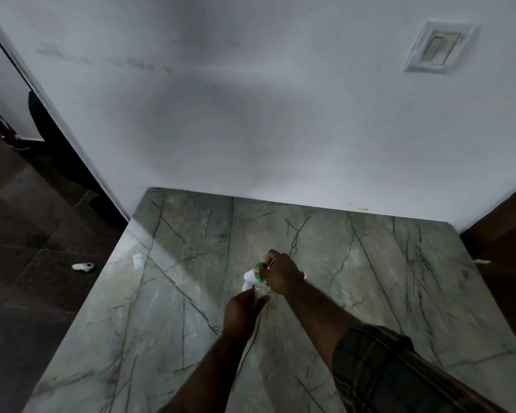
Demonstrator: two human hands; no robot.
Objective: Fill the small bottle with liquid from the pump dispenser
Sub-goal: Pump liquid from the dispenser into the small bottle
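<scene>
A white pump dispenser (248, 278) with a green collar stands on the marble table (191, 308) near its middle. My right hand (279, 272) lies over the pump head, fingers curled round it, and hides most of the dispenser. My left hand (241, 312) grips a small clear bottle (261, 291), held just below the pump's nozzle. Only the bottle's top shows above my fingers. Whether liquid is flowing cannot be made out.
The table butts against a white wall (251, 129) at the back. A dark floor (27, 248) lies to the left, with a small white object (83, 266) on it. A brown wooden piece (507, 234) stands at the right edge.
</scene>
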